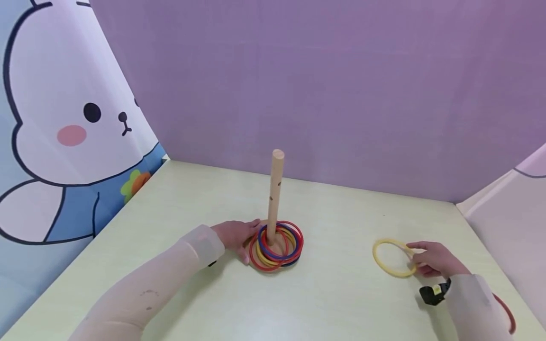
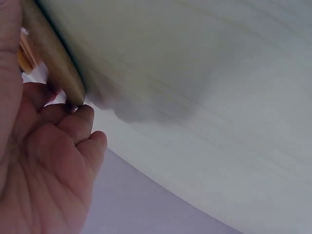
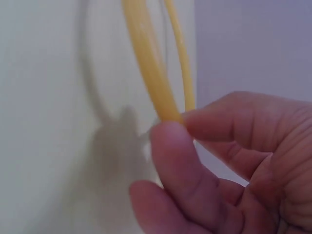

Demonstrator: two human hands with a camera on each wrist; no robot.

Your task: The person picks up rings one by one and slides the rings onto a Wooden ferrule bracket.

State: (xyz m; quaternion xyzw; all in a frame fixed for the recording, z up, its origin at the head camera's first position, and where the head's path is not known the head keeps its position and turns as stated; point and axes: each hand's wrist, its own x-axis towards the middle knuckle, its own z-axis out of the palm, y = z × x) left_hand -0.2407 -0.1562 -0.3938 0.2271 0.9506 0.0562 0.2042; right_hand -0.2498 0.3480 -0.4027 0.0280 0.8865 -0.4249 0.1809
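A wooden peg [image 1: 275, 194] stands upright on a round wooden base [image 2: 54, 54]. Several red, blue and yellow rings [image 1: 268, 269] lie loosely around its foot, overlapping one another. My left hand [image 1: 236, 237] grips the base's left edge, its fingers curled at the rim in the left wrist view. Off to the right, my right hand [image 1: 437, 258] pinches a yellow ring [image 1: 382, 268] by its near side between thumb and fingers. In the right wrist view this yellow ring [image 3: 148, 63] extends upward from the fingertips, casting a shadow on the table.
Part of a red ring [image 1: 507, 312] shows beside the right sleeve, which hides the remainder. A purple backdrop [image 1: 320, 94] rises behind the pale table [image 1: 341, 293], and a cartoon-printed cloth [image 1: 47, 109] hangs along the left side.
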